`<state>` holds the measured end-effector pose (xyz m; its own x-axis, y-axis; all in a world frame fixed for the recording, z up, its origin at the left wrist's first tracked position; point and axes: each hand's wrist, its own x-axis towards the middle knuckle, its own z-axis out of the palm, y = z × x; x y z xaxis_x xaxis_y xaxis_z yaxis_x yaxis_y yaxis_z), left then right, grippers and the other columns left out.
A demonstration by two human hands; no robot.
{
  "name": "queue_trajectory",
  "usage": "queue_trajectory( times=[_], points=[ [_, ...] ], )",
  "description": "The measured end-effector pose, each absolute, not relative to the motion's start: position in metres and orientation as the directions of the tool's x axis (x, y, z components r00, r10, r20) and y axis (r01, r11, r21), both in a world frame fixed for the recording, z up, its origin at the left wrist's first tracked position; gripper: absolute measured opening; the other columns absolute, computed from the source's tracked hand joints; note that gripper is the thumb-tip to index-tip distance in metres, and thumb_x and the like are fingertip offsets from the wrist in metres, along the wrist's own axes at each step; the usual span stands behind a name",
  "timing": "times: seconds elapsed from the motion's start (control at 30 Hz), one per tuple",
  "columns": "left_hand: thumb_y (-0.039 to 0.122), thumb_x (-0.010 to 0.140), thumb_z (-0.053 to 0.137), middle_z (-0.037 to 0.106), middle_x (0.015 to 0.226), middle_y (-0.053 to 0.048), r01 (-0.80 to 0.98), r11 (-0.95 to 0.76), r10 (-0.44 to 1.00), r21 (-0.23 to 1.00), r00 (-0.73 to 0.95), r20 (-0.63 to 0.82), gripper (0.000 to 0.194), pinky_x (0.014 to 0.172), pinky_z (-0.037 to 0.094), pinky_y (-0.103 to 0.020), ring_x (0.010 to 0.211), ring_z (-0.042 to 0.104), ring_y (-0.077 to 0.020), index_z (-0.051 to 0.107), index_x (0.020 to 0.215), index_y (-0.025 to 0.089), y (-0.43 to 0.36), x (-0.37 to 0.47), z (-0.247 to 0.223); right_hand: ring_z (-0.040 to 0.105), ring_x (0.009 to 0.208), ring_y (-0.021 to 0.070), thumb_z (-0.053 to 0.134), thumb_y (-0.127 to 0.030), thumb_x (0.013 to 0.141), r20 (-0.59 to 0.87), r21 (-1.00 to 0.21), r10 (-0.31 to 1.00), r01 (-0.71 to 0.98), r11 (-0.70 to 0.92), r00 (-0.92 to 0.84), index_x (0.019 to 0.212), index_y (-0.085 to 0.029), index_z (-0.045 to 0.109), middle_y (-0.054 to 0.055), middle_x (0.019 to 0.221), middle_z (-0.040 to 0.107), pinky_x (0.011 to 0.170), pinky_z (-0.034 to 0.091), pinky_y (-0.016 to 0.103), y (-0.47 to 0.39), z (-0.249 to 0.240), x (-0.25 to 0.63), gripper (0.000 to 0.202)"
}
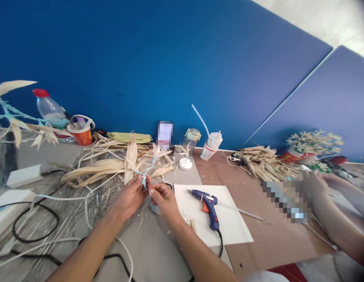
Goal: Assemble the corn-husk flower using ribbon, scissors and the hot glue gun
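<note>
Both of my hands meet over the table, pinching a small flower stem wrapped in light blue (144, 178). My left hand (132, 197) has its fingers closed round the wrapped part from the left. From the right, my right hand (163, 197) pinches the lower end, its fingertips close to the left ones. Pale dried-husk petals (160, 152) stand out from the top of the stem. Behind my hands lie broad dried corn husks (102, 169). A blue glue gun (209, 207) with an orange trigger rests on a white sheet (235, 231) right of my right hand.
Cables and thin wires cover the left, beside white boxes (25, 176). A bottle (49, 107), a red cup (82, 135), a phone (165, 133), a jar (192, 137) and a paper cup (208, 152) line the blue partition (158, 70). Another person's arms (331, 211) are at right.
</note>
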<state>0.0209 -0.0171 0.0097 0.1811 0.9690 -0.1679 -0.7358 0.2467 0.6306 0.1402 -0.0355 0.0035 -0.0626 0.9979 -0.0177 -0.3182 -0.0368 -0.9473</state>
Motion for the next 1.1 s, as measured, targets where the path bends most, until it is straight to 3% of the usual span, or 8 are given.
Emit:
queue_trajectory(
  times=[0.1,0.3,0.4,0.73,0.9,1.0,1.1],
  points=[
    [0.026,0.069,0.072,0.068,0.081,-0.002,-0.732,0.28,0.959,0.621,0.248,-0.14,0.014,0.073,0.05,-0.028,0.078,0.062,-0.0152,0.068,0.078,0.017,-0.019,0.022,0.009,0.033,0.04,0.0062,0.068,-0.036,0.067,-0.053,-0.938,0.998,-0.346,-0.035,0.043,0.077,-0.02,0.059,-0.007,0.05,0.047,0.04,0.024,0.019,-0.035,0.006,0.144,0.021],
    [0.035,0.069,0.071,0.069,0.09,-0.007,-0.679,0.274,0.954,0.681,0.282,-0.102,0.022,0.076,0.05,-0.033,0.084,0.062,-0.0207,0.069,0.08,0.016,-0.022,0.023,0.01,0.03,0.034,0.0038,0.069,-0.04,0.065,-0.124,-0.903,0.991,-0.408,-0.136,-0.055,0.076,-0.017,0.058,-0.009,0.042,0.046,0.038,0.02,0.019,-0.033,0.014,0.147,0.027],
    [0.031,0.067,0.073,0.068,0.097,-0.008,-0.65,0.273,0.957,0.709,0.256,-0.135,0.018,0.077,0.05,-0.032,0.087,0.061,-0.0205,0.069,0.072,0.015,-0.023,0.022,0.012,0.031,0.033,0.0029,0.07,-0.037,0.064,-0.124,-0.9,0.991,-0.415,-0.134,-0.052,0.074,-0.016,0.059,-0.008,0.044,0.048,0.037,0.02,0.019,-0.035,0.016,0.145,0.026],
    [0.024,0.067,0.068,0.069,0.098,-0.011,-0.564,0.278,0.955,0.777,0.251,-0.159,0.01,0.079,0.05,-0.033,0.097,0.06,-0.0251,0.071,0.069,0.015,-0.025,0.024,0.018,0.032,0.029,0.0012,0.07,-0.03,0.064,-0.153,-0.771,0.891,-0.512,-0.378,-0.427,0.079,-0.017,0.061,-0.005,0.059,0.059,0.031,0.018,0.018,-0.036,0.018,0.15,0.023],
    [0.025,0.065,0.069,0.068,0.101,-0.012,-0.555,0.373,0.919,0.743,0.329,-0.215,0.014,0.074,0.052,-0.035,0.092,0.062,-0.0259,0.071,0.074,0.015,-0.028,0.023,0.02,0.027,0.029,0.0012,0.074,-0.032,0.062,-0.208,-0.684,0.807,-0.507,-0.524,-0.553,0.069,-0.017,0.054,-0.01,0.047,0.047,0.032,0.018,0.017,-0.036,0.022,0.153,0.026],
    [0.026,0.066,0.069,0.068,0.101,-0.012,-0.562,0.392,0.906,0.728,0.373,-0.2,0.012,0.075,0.052,-0.035,0.093,0.062,-0.0254,0.07,0.072,0.015,-0.028,0.023,0.02,0.021,0.03,0.001,0.076,-0.032,0.059,-0.229,-0.696,0.821,-0.501,-0.514,-0.524,0.065,-0.017,0.054,-0.012,0.04,0.038,0.034,0.014,0.017,-0.037,0.023,0.152,0.028],
    [0.025,0.068,0.068,0.066,0.103,-0.012,-0.572,0.378,0.906,0.728,0.391,-0.163,0.011,0.078,0.052,-0.033,0.097,0.06,-0.025,0.07,0.069,0.015,-0.028,0.022,0.018,0.021,0.032,0.0005,0.077,-0.034,0.057,-0.228,-0.731,0.832,-0.476,-0.489,-0.506,0.058,-0.016,0.052,-0.011,0.04,0.038,0.037,0.014,0.017,-0.037,0.024,0.153,0.031]
  ],
)
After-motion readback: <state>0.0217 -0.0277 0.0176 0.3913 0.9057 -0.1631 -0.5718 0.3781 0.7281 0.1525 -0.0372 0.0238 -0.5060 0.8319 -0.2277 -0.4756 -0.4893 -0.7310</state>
